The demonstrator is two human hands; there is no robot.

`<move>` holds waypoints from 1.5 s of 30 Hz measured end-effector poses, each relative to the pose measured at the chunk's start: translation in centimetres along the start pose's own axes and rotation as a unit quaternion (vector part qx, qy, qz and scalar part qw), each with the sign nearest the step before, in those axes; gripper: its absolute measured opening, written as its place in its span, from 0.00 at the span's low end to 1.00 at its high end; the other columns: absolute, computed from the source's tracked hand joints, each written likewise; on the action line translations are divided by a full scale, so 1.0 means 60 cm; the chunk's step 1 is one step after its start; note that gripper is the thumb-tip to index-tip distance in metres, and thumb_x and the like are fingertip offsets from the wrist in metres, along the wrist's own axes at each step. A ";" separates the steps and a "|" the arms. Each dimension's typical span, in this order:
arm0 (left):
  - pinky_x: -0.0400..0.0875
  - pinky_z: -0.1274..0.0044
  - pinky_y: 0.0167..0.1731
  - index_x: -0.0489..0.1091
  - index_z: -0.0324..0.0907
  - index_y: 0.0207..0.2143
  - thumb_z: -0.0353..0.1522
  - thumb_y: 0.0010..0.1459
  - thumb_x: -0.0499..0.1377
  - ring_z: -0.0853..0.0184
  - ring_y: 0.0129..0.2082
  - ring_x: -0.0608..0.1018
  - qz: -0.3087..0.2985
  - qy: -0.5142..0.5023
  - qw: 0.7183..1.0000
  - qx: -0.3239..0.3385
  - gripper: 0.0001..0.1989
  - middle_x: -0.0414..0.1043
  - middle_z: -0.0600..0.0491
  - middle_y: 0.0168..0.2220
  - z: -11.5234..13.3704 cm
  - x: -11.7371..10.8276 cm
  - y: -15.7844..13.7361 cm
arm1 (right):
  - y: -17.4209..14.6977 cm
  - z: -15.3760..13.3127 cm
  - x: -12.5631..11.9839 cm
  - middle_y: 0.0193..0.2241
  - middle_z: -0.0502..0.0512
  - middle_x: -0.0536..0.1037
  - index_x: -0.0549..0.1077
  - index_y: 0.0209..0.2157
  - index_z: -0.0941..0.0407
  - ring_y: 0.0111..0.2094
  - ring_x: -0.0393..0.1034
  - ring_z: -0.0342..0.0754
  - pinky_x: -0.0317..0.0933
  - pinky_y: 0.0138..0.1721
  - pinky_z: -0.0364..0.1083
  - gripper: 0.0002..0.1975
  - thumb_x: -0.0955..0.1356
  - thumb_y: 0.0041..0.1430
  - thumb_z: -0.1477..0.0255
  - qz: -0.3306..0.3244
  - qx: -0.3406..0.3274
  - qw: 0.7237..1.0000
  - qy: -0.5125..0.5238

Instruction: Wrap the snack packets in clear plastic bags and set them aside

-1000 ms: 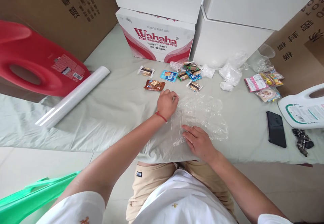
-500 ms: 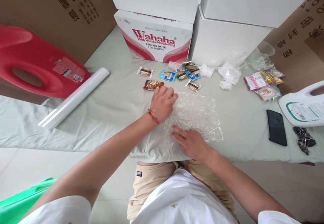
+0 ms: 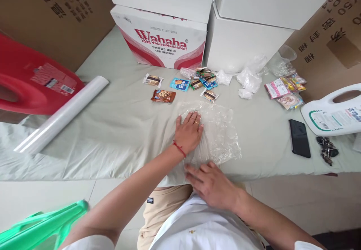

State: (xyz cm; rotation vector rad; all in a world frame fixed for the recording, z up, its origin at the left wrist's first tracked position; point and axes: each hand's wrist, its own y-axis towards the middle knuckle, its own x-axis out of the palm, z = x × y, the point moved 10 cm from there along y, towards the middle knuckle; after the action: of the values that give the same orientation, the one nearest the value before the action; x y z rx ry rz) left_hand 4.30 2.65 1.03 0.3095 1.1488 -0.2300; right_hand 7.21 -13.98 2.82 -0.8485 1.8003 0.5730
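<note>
A crinkled sheet of clear plastic film (image 3: 220, 133) lies spread on the cloth-covered table in front of me. My left hand (image 3: 188, 131), with a red string at the wrist, rests flat on the film's left part with its fingers stretched out. Nearer to me, my right hand (image 3: 211, 182) is at the front edge of the table by the film's lower edge. Its fingers are apart and slightly blurred, and nothing shows in them. Beyond the film lie a brown cookie packet (image 3: 163, 96), a blue snack packet (image 3: 179, 84) and a small pile of wrapped snacks (image 3: 204, 78).
A white film roll (image 3: 62, 114) and a red jug (image 3: 42, 76) are on the left. At the back stand a Wahaha carton (image 3: 163, 43) and white boxes (image 3: 239, 43). Crumpled plastic (image 3: 249, 80), a phone (image 3: 299, 139), keys (image 3: 327, 150) and a white detergent bottle (image 3: 332, 110) lie right.
My left hand has moved nearer, from a bent grasp by the brown packet to lying flat on the film. My right hand has drawn back to the table edge. The view has shifted.
</note>
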 end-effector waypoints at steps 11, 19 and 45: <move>0.41 0.37 0.65 0.60 0.49 0.70 0.44 0.72 0.46 0.39 0.74 0.50 -0.016 0.038 0.999 0.012 0.28 0.48 0.47 0.75 -0.005 0.009 -0.013 | -0.119 0.409 -0.159 0.38 0.56 0.82 0.79 0.41 0.56 0.33 0.70 0.48 0.62 0.33 0.45 0.28 0.66 0.61 0.45 0.318 0.501 0.767 0.242; 0.40 0.43 0.69 0.54 0.48 0.73 0.45 0.74 0.40 0.51 0.74 0.54 -0.004 0.042 0.998 -0.041 0.30 0.46 0.47 0.76 -0.027 -0.002 -0.008 | -0.044 0.529 -0.175 0.21 0.47 0.71 0.75 0.26 0.57 0.22 0.55 0.41 0.52 0.26 0.44 0.14 0.72 0.51 0.59 0.371 0.467 0.759 0.260; 0.31 0.42 0.69 0.53 0.34 0.72 0.45 0.73 0.39 0.52 0.75 0.54 0.017 0.075 0.993 -0.088 0.34 0.48 0.40 0.74 -0.049 0.000 -0.004 | -0.126 0.283 -0.094 0.74 0.67 0.52 0.46 0.75 0.59 0.74 0.46 0.59 0.46 0.71 0.64 0.32 0.53 0.76 0.61 0.169 0.355 0.910 -0.133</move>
State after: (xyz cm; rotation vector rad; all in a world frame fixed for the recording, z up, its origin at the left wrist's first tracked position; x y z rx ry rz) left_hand 1.69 3.51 -0.11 0.1920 1.3021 -0.0757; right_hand 24.45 -5.06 1.85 0.0422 1.7197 0.1908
